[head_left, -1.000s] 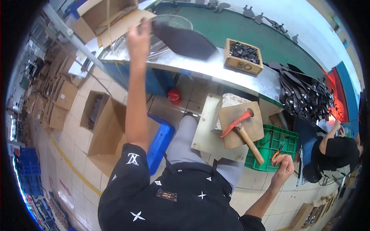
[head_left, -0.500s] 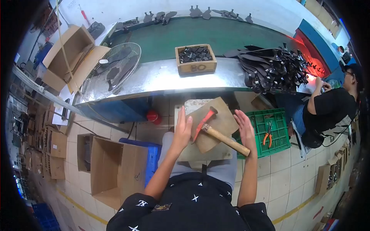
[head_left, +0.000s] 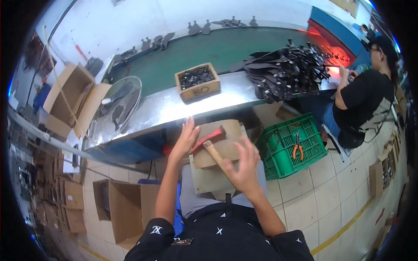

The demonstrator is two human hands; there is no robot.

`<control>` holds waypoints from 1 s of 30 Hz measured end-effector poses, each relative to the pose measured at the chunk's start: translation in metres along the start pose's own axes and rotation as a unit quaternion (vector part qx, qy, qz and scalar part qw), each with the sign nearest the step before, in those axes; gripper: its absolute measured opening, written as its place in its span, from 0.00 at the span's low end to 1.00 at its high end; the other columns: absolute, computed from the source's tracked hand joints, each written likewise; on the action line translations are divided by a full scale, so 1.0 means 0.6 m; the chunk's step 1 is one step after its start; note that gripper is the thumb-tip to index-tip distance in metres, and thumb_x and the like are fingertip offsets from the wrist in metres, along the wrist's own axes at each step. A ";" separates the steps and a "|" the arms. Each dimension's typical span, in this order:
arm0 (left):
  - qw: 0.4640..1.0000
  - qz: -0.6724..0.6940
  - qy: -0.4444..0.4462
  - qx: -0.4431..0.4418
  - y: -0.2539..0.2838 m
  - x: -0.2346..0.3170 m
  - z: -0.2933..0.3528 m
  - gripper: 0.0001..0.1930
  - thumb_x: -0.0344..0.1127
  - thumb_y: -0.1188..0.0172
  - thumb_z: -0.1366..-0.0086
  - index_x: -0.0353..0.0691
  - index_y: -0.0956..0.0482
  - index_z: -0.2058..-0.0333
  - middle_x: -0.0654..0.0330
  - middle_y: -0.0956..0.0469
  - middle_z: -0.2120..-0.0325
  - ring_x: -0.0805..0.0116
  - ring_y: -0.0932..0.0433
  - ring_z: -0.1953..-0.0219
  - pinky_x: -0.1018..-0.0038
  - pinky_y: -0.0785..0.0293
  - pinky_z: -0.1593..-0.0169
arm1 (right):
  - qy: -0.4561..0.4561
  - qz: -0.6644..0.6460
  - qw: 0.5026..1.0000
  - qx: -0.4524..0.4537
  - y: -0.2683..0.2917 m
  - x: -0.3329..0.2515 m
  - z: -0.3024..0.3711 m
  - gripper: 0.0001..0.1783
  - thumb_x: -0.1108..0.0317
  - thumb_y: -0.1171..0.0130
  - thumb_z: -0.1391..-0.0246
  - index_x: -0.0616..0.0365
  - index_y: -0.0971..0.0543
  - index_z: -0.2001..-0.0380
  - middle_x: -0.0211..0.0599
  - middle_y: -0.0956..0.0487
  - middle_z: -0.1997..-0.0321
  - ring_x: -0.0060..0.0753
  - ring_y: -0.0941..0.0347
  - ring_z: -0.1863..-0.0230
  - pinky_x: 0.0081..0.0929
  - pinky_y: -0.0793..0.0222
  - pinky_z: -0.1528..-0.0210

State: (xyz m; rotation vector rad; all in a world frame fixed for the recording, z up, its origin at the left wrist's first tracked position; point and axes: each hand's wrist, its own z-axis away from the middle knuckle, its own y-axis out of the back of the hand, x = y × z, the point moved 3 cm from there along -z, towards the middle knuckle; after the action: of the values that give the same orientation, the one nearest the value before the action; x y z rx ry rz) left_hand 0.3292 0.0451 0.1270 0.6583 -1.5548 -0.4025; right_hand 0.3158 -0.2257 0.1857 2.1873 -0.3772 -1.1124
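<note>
I see both arms stretched forward from the body. The left arm (head_left: 167, 185) runs fairly straight, its hand (head_left: 185, 138) open with fingers (head_left: 189, 125) extended away from the body and palm facing inward. The right arm (head_left: 266, 212) angles in toward the middle, its hand (head_left: 246, 169) lower and slightly blurred, fingers parted and loosely curved, thumb (head_left: 228, 167) held out to the left. The two hands are apart.

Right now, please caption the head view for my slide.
Right hand over a red-headed, wooden-handled hammer lying on a tan board, left hand beside it.
</note>
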 end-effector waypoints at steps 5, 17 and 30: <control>0.979 -0.111 0.169 -0.017 0.006 0.060 -0.045 0.33 0.49 0.53 0.29 0.24 0.43 0.38 0.31 0.35 0.42 0.42 0.35 0.37 0.63 0.40 0.36 | -0.048 0.002 0.995 -0.086 -0.021 -0.009 0.030 0.42 0.60 0.35 0.49 0.55 0.43 0.34 0.59 0.34 0.43 0.57 0.31 0.45 0.47 0.25 0.59; 0.943 -0.181 -0.240 0.144 -0.143 0.417 -0.517 0.32 0.55 0.43 0.37 0.29 0.27 0.48 0.40 0.30 0.44 0.44 0.33 0.40 0.60 0.39 0.36 | -0.184 -0.381 0.906 -0.013 0.065 0.097 0.128 0.24 0.61 0.34 0.47 0.56 0.26 0.49 0.36 0.22 0.73 0.28 0.24 0.73 0.27 0.29 0.67; 0.972 -0.100 -0.200 0.073 -0.105 0.520 -0.638 0.17 0.45 0.37 0.48 0.36 0.18 0.68 0.56 0.21 0.76 0.67 0.24 0.71 0.69 0.30 0.62 | -0.333 -0.363 0.854 0.168 0.120 0.238 0.286 0.12 0.59 0.39 0.41 0.56 0.22 0.68 0.20 0.34 0.84 0.14 0.40 0.88 0.18 0.45 0.85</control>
State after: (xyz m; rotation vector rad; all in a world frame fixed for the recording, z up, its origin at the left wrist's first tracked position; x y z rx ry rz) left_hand 0.7183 -0.1473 0.3708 0.8930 -1.9205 -0.6038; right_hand 0.2666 -0.4248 0.0713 2.2211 0.0013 -2.4045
